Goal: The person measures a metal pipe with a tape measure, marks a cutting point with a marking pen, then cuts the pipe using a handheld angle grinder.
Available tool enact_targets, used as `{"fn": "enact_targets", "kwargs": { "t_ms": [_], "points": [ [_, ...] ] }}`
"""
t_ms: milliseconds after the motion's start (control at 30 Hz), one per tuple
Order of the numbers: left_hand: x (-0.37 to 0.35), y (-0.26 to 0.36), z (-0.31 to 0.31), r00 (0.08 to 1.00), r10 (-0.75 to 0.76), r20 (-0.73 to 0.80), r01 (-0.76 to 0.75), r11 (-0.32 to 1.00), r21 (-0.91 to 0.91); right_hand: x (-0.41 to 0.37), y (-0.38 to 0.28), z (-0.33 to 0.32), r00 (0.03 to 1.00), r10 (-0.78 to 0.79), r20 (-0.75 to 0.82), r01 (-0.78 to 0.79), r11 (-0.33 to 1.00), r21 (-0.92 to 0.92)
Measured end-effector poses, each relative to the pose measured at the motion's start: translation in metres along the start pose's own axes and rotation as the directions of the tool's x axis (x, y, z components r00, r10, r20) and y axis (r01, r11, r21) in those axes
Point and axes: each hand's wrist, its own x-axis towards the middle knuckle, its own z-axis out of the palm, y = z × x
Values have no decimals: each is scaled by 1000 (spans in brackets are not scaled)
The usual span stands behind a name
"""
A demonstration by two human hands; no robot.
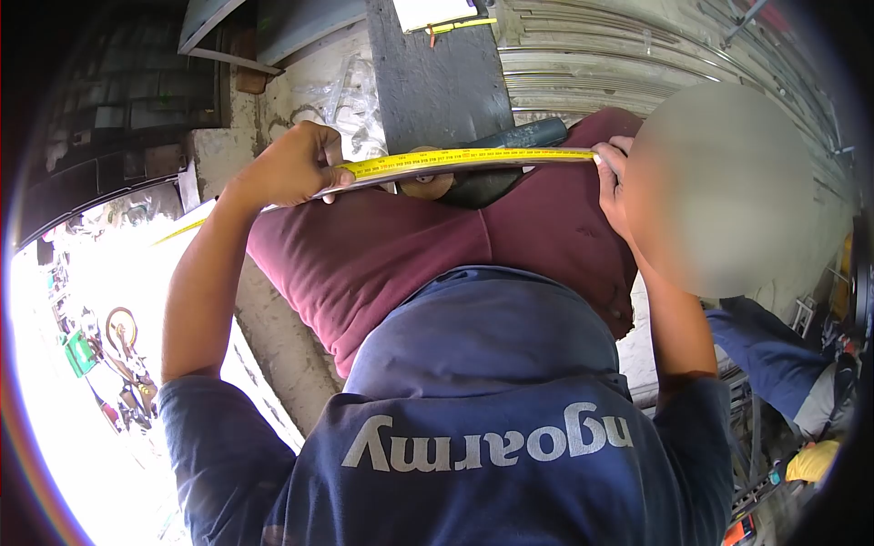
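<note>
Yellow tape measure (pixel 464 160) is stretched level across my lap, just above my maroon shorts (pixel 382 255), with a thin grey metal strip (pixel 369 182) running right beneath it. My left hand (pixel 291 168) is closed around the near end, thumb pressed on the blade, gripping tape and strip together. My right hand (pixel 614 177) pinches the far end between its fingertips. A dark grey slab (pixel 437 82) rises behind the tape (a yellow pencil (pixel 460 25) lies at its top), and a dark teal tool (pixel 523 136) lies beside it. A corrugated metal shutter (pixel 637 55) fills the background. At my right a second person crouches close in blue clothing (pixel 774 355); their hands are out of sight.
</note>
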Motion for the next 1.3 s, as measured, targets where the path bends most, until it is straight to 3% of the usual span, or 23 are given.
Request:
{"fn": "enact_targets", "kwargs": {
  "t_ms": [167, 300, 367, 467, 567, 633, 700, 800, 833, 900, 967, 1100, 1300],
  "points": [
    [-7, 6, 7, 997, -15, -78, 17, 1000, 20, -12, -14, -3, 998, 36, 50, -30, 994, -103],
    [-14, 12, 11, 986, 14, -163, -8, 999, 40, 0, -25, -21, 977, 55, 208, -40, 996, -75],
    [-15, 12, 14, 974, 77, -215, -59, 994, 89, 26, -32, -28, 984, -11, 176, 11, 1000, 1],
    [-11, 11, 14, 980, 30, -197, -21, 999, 44, 86, -42, -26, 981, -115, 153, 108, 993, 56],
    [-14, 17, 14, 974, 53, -220, -36, 996, 83, 151, -33, 24, 920, -165, 356, 173, 985, 10],
    [-11, 13, 14, 976, 42, -215, -26, 997, 75, 197, -33, 68, 838, -46, 544, 69, 997, -23],
    [-10, 13, 15, 979, 29, -204, -19, 999, 51, 230, -25, 122, 802, -21, 597, 73, 995, -64],
    [-15, 23, 10, 984, -12, -177, 25, 997, 68, 258, -26, 183, 840, -6, 542, 75, 992, -105],
    [-9, 11, 14, 979, 75, -187, -62, 996, 70, 264, -32, 194, 844, 4, 537, 71, 990, -119],
    [-11, 15, 12, 989, -8, -150, 14, 999, 36, 274, -44, 210, 854, 25, 520, 64, 986, -151],
    [-12, 15, 10, 987, 38, -155, -29, 998, 61, 282, -57, 214, 845, 49, 532, 29, 990, -138],
    [-8, 12, 12, 979, 94, -180, -83, 994, 68, 286, -55, 217, 859, -43, 510, 108, 989, -97],
    [-3, 9, 14, 972, 129, -195, -122, 991, 48, 313, -41, 214, 855, -59, 515, 143, 982, -124]
  ]
}}
